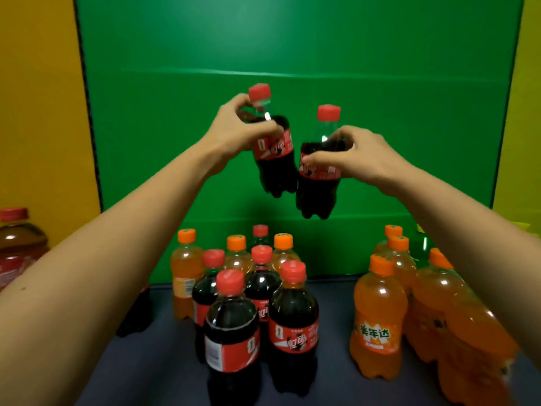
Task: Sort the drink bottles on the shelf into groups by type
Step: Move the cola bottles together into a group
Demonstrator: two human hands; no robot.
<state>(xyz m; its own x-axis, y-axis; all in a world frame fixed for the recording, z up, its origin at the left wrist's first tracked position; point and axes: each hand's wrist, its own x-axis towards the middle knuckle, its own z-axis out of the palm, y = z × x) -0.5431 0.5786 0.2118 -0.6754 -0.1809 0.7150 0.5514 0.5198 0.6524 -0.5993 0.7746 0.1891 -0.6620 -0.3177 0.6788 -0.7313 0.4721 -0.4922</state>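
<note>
Both bottles hang well above the shelf (330, 385). Our left grip (234, 127) curls round the shoulder of the tilted left cola (275, 162), and our right grip (357, 153) round the right cola (317, 186). We should lower them upright beside the front colas (234, 332), without toppling the oranges (186, 276) behind.

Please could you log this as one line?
left hand grips higher cola bottle | right hand grips lower cola bottle | both aloft
</note>
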